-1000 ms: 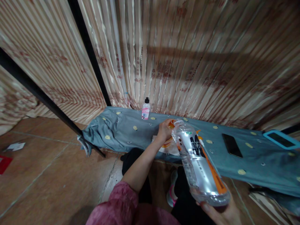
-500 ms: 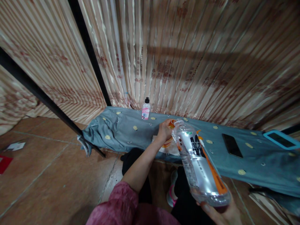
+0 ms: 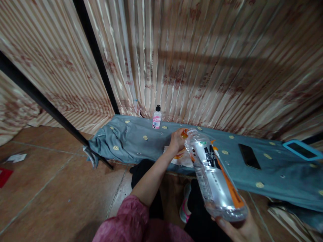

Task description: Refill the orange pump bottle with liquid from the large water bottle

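My right hand (image 3: 239, 228) holds a large clear plastic bottle (image 3: 214, 174) by its base, tilted with the open neck pointing away toward the table. The bottle has an orange and black label. My left hand (image 3: 178, 139) is at the bottle's mouth, its fingers closed around an orange cap (image 3: 185, 133). Under the hands, something white and orange lies on the blue-grey cloth (image 3: 131, 137) covering the low table.
A small pink-labelled bottle with a black cap (image 3: 156, 117) stands at the back of the table. A black phone (image 3: 249, 156) and a blue-cased phone (image 3: 301, 150) lie to the right. Striped curtains hang behind. Tiled floor lies to the left, with papers on it.
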Demonstrator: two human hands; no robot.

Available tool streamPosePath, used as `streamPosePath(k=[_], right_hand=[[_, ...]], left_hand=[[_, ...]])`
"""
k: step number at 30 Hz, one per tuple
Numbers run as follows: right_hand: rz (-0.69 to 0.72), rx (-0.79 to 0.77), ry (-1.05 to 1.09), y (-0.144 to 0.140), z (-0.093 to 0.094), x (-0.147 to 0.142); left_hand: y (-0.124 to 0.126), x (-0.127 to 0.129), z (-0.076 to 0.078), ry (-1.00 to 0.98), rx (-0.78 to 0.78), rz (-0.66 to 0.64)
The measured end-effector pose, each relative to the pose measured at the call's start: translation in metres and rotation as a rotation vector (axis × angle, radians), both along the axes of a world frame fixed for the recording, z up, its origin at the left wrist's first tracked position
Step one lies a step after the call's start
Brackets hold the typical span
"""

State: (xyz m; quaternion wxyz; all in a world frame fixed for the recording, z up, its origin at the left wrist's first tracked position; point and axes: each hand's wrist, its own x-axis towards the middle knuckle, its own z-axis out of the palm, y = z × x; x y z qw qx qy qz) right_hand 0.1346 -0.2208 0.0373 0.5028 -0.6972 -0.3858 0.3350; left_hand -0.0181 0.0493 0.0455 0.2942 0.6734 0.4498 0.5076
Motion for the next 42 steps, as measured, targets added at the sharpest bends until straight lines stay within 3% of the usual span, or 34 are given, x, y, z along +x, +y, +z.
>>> streamPosePath(k=[16, 26, 35, 42], right_hand=[[-0.019, -0.010, -0.001, 0.001, 0.001, -0.002], [-0.078, -0.046, -0.013, 0.004, 0.032, -0.020], [-0.017, 0.021, 0.013, 0.002, 0.006, -0.006], [-0.012, 0.015, 0.008, 0.001, 0.007, -0.006]], left_hand=[[-0.001, 0.000, 0.002, 0.003, -0.007, -0.001], [0.000, 0.000, 0.000, -0.009, -0.015, 0.003], [0.000, 0.000, -0.001, -0.013, -0.009, 0.001], [-0.001, 0.000, 0.002, -0.004, -0.007, 0.008]])
